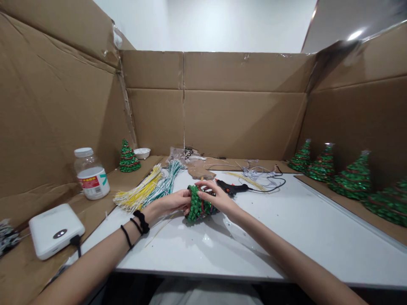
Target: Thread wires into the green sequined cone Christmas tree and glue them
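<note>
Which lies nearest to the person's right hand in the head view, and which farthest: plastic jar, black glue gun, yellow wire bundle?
From the right hand, which grips the green tree together with the left hand:
1. black glue gun, just behind the hand.
2. yellow wire bundle, to the left.
3. plastic jar, far left.

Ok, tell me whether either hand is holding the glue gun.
No, the glue gun lies on the table; the left hand and right hand grip the green tree.
</note>
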Available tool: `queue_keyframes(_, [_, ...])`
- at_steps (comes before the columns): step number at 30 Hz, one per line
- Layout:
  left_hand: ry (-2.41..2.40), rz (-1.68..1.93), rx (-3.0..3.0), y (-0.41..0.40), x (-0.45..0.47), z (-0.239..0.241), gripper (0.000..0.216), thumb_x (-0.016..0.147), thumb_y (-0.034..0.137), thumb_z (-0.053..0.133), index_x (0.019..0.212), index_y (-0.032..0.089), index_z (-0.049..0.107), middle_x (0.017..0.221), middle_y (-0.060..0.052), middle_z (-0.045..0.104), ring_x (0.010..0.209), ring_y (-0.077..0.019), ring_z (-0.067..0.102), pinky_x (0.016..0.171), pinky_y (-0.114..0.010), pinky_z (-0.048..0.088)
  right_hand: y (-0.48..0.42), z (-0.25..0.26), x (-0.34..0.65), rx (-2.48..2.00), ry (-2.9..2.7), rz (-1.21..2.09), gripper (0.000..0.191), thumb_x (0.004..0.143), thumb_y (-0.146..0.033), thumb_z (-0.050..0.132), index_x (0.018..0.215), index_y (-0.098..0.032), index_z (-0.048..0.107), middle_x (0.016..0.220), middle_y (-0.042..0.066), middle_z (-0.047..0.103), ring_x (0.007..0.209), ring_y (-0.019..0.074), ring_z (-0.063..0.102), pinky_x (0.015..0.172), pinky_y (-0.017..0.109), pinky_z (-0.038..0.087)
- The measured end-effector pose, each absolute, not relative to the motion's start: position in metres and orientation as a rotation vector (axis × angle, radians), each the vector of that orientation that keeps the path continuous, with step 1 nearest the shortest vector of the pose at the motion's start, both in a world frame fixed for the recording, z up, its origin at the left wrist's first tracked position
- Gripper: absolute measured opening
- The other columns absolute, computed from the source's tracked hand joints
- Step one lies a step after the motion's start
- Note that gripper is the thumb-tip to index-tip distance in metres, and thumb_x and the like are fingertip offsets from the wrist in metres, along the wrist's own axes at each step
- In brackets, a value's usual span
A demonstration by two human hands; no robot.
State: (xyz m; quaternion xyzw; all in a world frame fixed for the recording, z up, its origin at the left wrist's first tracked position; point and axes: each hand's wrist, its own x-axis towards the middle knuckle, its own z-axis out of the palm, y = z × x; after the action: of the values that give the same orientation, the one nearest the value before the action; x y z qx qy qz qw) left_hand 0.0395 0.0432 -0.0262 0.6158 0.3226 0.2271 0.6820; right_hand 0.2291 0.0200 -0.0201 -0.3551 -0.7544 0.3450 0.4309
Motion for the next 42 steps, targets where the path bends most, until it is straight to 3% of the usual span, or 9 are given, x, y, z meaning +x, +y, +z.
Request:
queue_keyframes(8, [0.701, 0.529, 1.406, 0.043, 0.04, -0.028, 0.038, 0.067, 0.039, 0.073, 0.09, 0.012, 0.058, 0.052, 0.004, 0.052, 0.041, -0.0055, 0.043, 0.042, -0.02, 0.028, 0.02, -0.019, 0.23, -0.897, -1.918, 0.849, 0.033, 0.082, -0.04, 0.057, 0.111, -0.025, 0.06, 0.116, 0.005, 0.057, 0.108, 0.0209, 0.053, 0.093, 0.036, 0.041])
queue_keyframes(15, [0.648, 0.552, 1.307, 0.036, 0.044, -0.024, 0.034, 0.06, 0.032, 0.076, 0.078, 0.014, 0.053, 0.048, 0.011, 0.03, 0.04, -0.0015, 0.022, 0.04, -0.018, 0.015, 0.022, -0.019, 0.229, -0.868, -1.911, 0.859, 0.033, 0.082, -0.038, 0.057, 0.111, -0.023, 0.06, 0.117, 0.006, 0.057, 0.11, 0.0206, 0.053, 0.094, 0.036, 0.04])
queue_keyframes(22, [0.711, 0.545, 1.313, 0.036, 0.041, -0.019, 0.032, 0.058, 0.02, 0.071, 0.086, 0.013, 0.057, 0.056, 0.007, 0.041, 0.047, -0.0044, 0.034, 0.043, -0.019, 0.021, 0.02, -0.014, 0.23, -0.915, -1.862, 0.971, 0.031, 0.082, -0.038, 0.056, 0.11, -0.024, 0.061, 0.117, 0.004, 0.06, 0.108, 0.0206, 0.055, 0.093, 0.036, 0.042])
queue_keyframes(30, [0.769, 0.609, 1.339, 0.034, 0.045, -0.022, 0.031, 0.06, 0.031, 0.076, 0.076, 0.011, 0.059, 0.054, 0.007, 0.041, 0.045, -0.003, 0.028, 0.044, -0.021, 0.016, 0.026, -0.019, 0.229, -0.969, -1.896, 1.014, 0.048, 0.081, -0.05, 0.054, 0.121, -0.022, 0.057, 0.13, 0.008, 0.055, 0.122, 0.0247, 0.048, 0.104, 0.041, 0.036])
queue_keyframes(42, [0.77, 0.724, 1.388, 0.033, 0.049, -0.037, 0.039, 0.061, 0.036, 0.075, 0.088, 0.011, 0.062, 0.053, 0.006, 0.043, 0.044, -0.0037, 0.03, 0.043, -0.022, 0.014, 0.027, -0.016, 0.232, -0.961, -1.924, 1.137, 0.063, 0.074, -0.056, 0.061, 0.127, -0.023, 0.053, 0.133, 0.007, 0.052, 0.127, 0.0272, 0.043, 0.108, 0.044, 0.03])
